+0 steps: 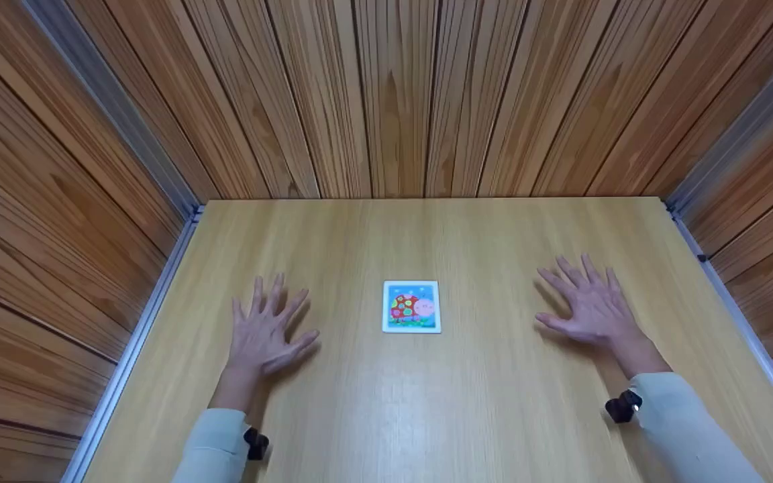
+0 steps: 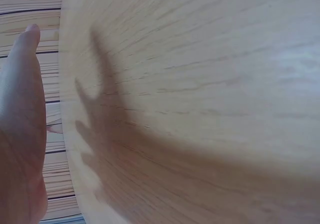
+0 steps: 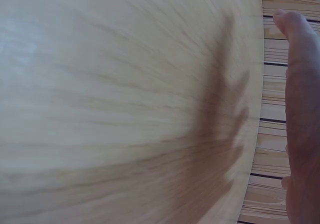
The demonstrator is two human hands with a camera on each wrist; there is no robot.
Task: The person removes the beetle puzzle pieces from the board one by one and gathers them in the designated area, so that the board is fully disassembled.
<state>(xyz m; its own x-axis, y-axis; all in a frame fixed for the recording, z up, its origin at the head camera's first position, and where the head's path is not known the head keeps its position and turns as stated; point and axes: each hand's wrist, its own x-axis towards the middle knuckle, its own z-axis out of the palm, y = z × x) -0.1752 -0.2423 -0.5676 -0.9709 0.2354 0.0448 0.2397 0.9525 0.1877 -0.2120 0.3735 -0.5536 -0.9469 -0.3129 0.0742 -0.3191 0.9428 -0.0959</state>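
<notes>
A square picture puzzle with a white frame (image 1: 411, 307) lies flat near the middle of the table; its picture is a pink-faced ladybug with a red spotted back on blue. To the left of it, my left hand (image 1: 266, 332) is held over the tabletop, palm down, fingers spread and nothing in it. My right hand (image 1: 591, 305) hovers likewise on the right side, its fingers fanned out and holding nothing. Both wrist views show the hands raised off the wood, the left hand (image 2: 22, 119) and right hand (image 3: 302, 104) each above a shadow.
The light wooden table (image 1: 386, 402) is bordered by metal rails, with the left rail (image 1: 138, 335) and right rail (image 1: 742, 322) along its sides. A wood-plank wall (image 1: 393, 100) rises behind it. Each sleeve has a small black device at the cuff.
</notes>
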